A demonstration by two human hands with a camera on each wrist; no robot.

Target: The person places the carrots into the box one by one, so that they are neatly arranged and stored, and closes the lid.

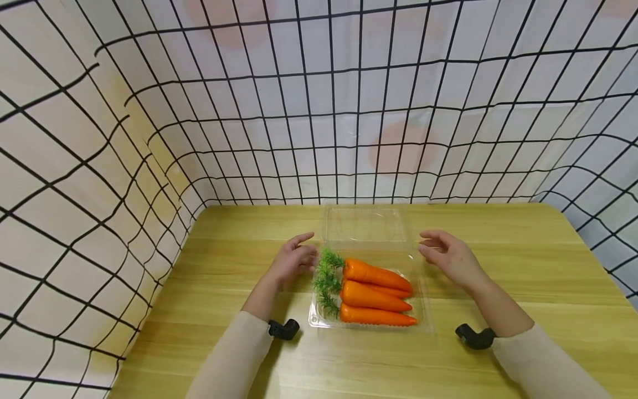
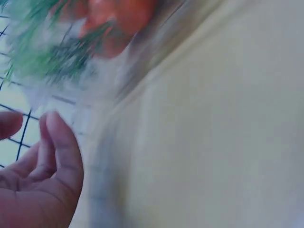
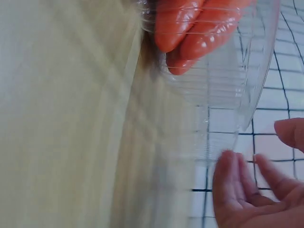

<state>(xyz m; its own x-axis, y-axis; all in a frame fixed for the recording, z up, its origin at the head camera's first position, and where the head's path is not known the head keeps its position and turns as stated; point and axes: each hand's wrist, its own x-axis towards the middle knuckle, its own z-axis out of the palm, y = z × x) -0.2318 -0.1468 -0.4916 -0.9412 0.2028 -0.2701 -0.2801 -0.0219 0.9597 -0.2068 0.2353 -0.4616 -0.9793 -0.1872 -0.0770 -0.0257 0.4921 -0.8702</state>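
A clear plastic clamshell box [image 1: 423,318] lies on the table with its lid [image 1: 366,226] folded back toward the far side. Inside are several orange carrots [image 1: 376,296], their tips pointing right and their feathery green tops [image 1: 326,280] at the left end. My left hand [image 1: 293,261] hovers just left of the box, its fingers loosely bent and holding nothing. On the other side, my right hand [image 1: 452,261] is held apart from the box's right edge, fingers relaxed, thumb and fingertips separated. The left wrist view is blurred around the carrot tops [image 2: 45,59].
A wooden table [image 1: 209,299] carries the box. Black wire grid panels [image 1: 319,116] stand at the back and both sides, with pale patterned sheeting behind them. Each wrist wears a small black camera mount [image 1: 285,330].
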